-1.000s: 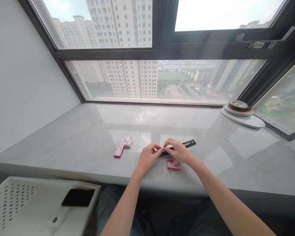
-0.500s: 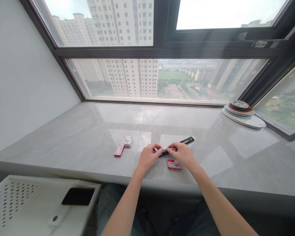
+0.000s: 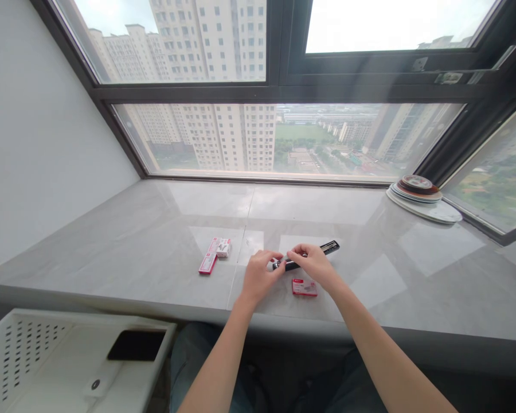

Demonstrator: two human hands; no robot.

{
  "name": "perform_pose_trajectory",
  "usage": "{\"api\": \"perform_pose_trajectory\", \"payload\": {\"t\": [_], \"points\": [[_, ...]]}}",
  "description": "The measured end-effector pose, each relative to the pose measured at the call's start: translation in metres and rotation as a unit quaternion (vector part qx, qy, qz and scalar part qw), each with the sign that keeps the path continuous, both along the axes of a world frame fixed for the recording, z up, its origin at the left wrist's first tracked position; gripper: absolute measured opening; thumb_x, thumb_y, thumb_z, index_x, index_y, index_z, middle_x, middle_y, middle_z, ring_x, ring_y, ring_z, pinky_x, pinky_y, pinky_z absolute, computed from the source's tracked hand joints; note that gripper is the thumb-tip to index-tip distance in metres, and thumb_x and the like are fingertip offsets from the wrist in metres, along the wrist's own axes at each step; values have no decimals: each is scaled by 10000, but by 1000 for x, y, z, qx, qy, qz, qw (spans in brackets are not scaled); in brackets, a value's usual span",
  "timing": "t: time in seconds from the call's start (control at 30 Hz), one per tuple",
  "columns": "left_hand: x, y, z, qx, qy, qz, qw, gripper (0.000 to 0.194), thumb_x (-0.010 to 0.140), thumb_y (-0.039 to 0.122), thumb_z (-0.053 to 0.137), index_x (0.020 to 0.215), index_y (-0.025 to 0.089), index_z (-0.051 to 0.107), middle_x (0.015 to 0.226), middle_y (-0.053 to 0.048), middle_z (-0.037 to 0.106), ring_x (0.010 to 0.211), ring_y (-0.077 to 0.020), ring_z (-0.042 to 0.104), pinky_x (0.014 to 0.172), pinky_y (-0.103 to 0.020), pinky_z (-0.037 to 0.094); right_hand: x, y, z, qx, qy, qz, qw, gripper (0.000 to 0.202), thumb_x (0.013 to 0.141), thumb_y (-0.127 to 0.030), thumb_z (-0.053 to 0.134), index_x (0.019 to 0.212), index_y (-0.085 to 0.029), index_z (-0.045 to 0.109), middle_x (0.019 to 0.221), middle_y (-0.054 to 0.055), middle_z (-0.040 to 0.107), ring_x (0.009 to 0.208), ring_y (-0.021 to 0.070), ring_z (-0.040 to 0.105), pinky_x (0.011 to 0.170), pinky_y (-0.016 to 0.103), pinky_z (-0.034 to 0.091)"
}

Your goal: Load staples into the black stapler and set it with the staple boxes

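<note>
A long black stapler point(image 3: 329, 246), opened out flat, lies slanted on the grey sill with its far end toward the upper right. My left hand point(image 3: 259, 275) grips its near left end between thumb and fingers. With thumb and fingertips together, my right hand point(image 3: 316, 265) is closed over the stapler's near half, its fingertips close to those of my left hand. What the right fingertips pinch is too small to make out. Just below the stapler lies a small red and white staple box point(image 3: 304, 287).
Left of my hands, several red and white small boxes point(image 3: 208, 263) lie together, a whiter one point(image 3: 223, 248) among them. Stacked round plates or lids point(image 3: 425, 209) stand by the right window. Below left, a white perforated unit point(image 3: 90, 327) holds a black phone point(image 3: 136, 345).
My right hand has shifted a little left along the stapler, closer to my left fingertips. The stapler's near end shows more, slightly farther left. The boxes stay in place.
</note>
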State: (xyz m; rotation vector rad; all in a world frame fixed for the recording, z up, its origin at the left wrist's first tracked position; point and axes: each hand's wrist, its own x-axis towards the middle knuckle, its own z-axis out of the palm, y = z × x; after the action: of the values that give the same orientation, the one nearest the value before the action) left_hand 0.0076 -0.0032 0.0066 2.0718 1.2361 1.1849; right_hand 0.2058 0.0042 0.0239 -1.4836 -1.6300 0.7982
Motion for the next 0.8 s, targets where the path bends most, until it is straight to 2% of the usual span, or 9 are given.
{"api": "perform_pose_trajectory", "payload": {"t": [0.07,0.13,0.2,0.27,0.6,0.8], "points": [[1,-1,0,17,13,14,1000,120,913,269,669,1018,295,721,1004,-12,720,1001,-210,643,951,-375,485,3,-1,5,27,-27,35,999,262,872,-452,664,985,-227,739,911,20,691,705,159,582,676,288,458],[2,-1,-1,15,20,18,1000,123,904,266,676,1013,297,724,1036,-15,716,1029,-213,642,951,-365,485,7,-1,9,56,-61,98,992,232,884,-405,670,1050,-268,755,1028,27,697,791,171,628,737,296,484],[2,-1,-2,-4,21,11,1000,125,905,279,674,1017,297,726,1037,-15,712,999,-204,649,921,-345,495,10,0,11,74,-92,150,982,188,904,-356,655,1032,-287,774,1066,30,694,864,182,649,789,302,494],[2,1,-4,-23,22,2,999,124,916,303,662,1021,293,729,1000,-13,711,937,-191,655,882,-330,505,11,3,12,83,-115,173,975,180,921,-321,639,1027,-286,780,1056,37,692,890,190,655,818,312,499],[-1,1,-6,-44,30,-9,999,170,928,350,648,1046,274,741,979,-30,717,930,-203,648,878,-346,507,17,6,10,103,-143,208,962,189,976,-318,590,1068,-271,749,1071,65,682,997,226,634,878,349,503],[-4,1,-8,-32,65,2,997,213,858,367,741,1058,293,727,1047,-36,693,1059,-247,593,927,-378,465,21,5,6,124,-180,198,955,214,950,-294,628,1128,-309,746,1077,58,659,1029,240,613,908,373,486]]}}
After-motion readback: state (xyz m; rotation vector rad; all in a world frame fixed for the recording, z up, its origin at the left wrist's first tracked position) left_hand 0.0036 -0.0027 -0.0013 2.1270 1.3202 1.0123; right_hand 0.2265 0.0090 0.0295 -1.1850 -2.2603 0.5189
